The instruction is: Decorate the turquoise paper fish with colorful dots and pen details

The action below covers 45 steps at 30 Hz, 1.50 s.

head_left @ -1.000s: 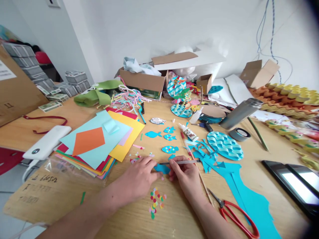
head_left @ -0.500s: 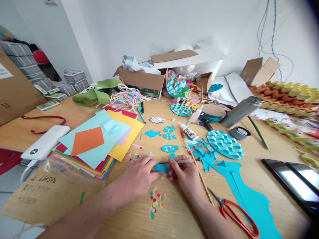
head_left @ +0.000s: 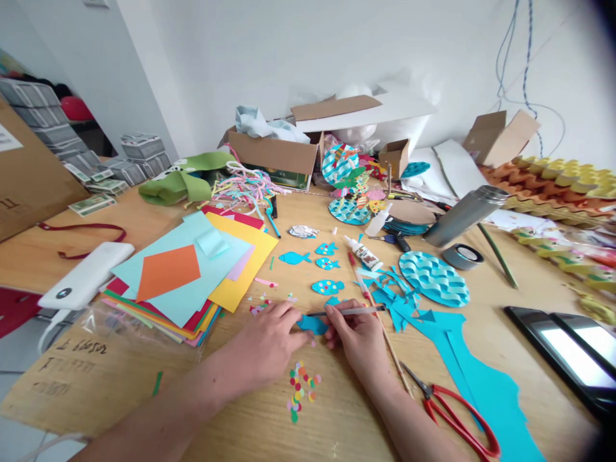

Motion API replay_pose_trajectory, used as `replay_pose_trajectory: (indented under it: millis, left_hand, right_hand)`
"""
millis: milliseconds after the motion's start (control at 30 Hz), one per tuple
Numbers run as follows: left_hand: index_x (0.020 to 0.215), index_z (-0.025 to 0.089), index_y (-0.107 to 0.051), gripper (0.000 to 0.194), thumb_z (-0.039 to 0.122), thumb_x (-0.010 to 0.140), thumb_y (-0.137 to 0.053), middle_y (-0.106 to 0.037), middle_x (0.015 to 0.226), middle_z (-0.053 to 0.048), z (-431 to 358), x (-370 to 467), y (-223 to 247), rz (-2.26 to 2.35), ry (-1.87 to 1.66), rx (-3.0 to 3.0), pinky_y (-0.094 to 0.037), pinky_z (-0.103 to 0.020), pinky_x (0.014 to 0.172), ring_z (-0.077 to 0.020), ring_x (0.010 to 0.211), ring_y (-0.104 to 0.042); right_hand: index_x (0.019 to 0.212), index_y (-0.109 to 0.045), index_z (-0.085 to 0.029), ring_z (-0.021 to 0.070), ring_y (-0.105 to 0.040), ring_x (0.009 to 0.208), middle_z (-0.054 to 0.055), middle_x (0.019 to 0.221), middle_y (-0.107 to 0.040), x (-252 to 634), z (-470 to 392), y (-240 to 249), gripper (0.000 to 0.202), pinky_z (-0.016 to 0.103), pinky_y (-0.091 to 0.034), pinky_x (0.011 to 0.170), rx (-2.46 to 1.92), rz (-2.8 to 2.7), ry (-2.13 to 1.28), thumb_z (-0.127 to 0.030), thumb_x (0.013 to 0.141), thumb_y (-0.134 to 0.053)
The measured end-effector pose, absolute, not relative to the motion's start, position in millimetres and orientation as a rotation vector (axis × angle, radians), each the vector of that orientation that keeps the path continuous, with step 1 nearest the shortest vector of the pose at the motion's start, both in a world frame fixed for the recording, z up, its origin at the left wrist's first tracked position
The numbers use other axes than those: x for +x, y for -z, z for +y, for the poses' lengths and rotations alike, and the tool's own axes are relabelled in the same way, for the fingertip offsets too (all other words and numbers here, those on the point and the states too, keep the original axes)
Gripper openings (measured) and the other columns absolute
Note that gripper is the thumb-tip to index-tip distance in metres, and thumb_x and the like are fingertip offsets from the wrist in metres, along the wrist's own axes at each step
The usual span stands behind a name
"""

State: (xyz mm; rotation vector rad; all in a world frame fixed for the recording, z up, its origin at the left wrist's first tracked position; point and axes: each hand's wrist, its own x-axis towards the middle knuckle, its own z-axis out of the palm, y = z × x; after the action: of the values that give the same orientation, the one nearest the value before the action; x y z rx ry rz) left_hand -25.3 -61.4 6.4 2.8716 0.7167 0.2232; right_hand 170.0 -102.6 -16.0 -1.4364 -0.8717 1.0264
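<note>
My left hand (head_left: 269,330) is closed on the left end of a small blue paper cutout (head_left: 314,325), its fingertips pressing the edge. My right hand (head_left: 359,337) grips slim grey tweezers (head_left: 359,311), whose dark tip reaches over the cutout; the fingers below touch its right end. Just beyond lie dotted blue paper fish (head_left: 328,287) and a plain blue fish (head_left: 294,258). Coloured paper dots (head_left: 302,388) are scattered nearer me, between my forearms. More paper bits (head_left: 260,307) lie past my left hand.
Red-handled scissors (head_left: 457,417) lie beside my right forearm, with a brush (head_left: 380,314) and blue paper scraps (head_left: 399,298). A glue bottle (head_left: 364,253) lies farther back. Coloured paper sheets (head_left: 168,273) are stacked left. A steel flask (head_left: 466,215) and dark tablets (head_left: 568,353) are right.
</note>
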Motion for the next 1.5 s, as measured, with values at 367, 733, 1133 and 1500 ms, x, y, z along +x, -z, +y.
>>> replay_pose_trajectory:
  millis: [367,733,1133,1500]
  left_hand:
    - [0.119,0.026,-0.068,0.032,0.013,0.095,-0.052,-0.06,0.12,-0.008,-60.9,-27.5,-6.2,0.708,-0.238,2.882,-0.045,-0.046,0.103,-0.0288,0.127,-0.047]
    - [0.119,0.025,-0.068,0.032,0.012,0.095,-0.052,-0.06,0.119,-0.008,-60.7,-27.0,-6.1,0.704,-0.231,2.874,-0.047,-0.046,0.101,-0.0288,0.124,-0.049]
    - [0.117,0.025,-0.069,0.029,0.014,0.097,-0.052,-0.06,0.118,-0.009,-61.9,-27.0,-7.9,0.702,-0.25,2.869,-0.045,-0.044,0.103,-0.0281,0.124,-0.049]
    - [0.113,0.024,-0.07,0.027,0.015,0.097,-0.051,-0.06,0.115,-0.008,-60.7,-26.4,-6.9,0.697,-0.258,2.885,-0.045,-0.044,0.101,-0.0279,0.122,-0.05]
  right_hand:
    - [0.07,-0.059,-0.021,0.0148,-0.055,0.036,0.0,0.052,-0.063,168.4,-103.2,11.7,0.051,0.025,-0.044,0.035,-1.458,-0.859,-1.035,-0.068,0.066,-0.078]
    - [0.071,-0.059,-0.019,0.0128,-0.055,0.035,-0.001,0.05,-0.062,168.7,-103.8,11.7,0.05,0.022,-0.043,0.035,-1.444,-0.87,-1.036,-0.065,0.069,-0.078]
    - [0.071,-0.059,-0.02,0.0137,-0.055,0.036,0.001,0.054,-0.064,169.1,-103.7,15.2,0.049,0.023,-0.045,0.034,-1.448,-0.876,-1.034,-0.065,0.069,-0.078]
    - [0.07,-0.057,-0.021,0.0143,-0.054,0.035,0.0,0.05,-0.063,168.6,-104.5,15.0,0.049,0.024,-0.043,0.034,-1.47,-0.892,-1.032,-0.066,0.07,-0.076]
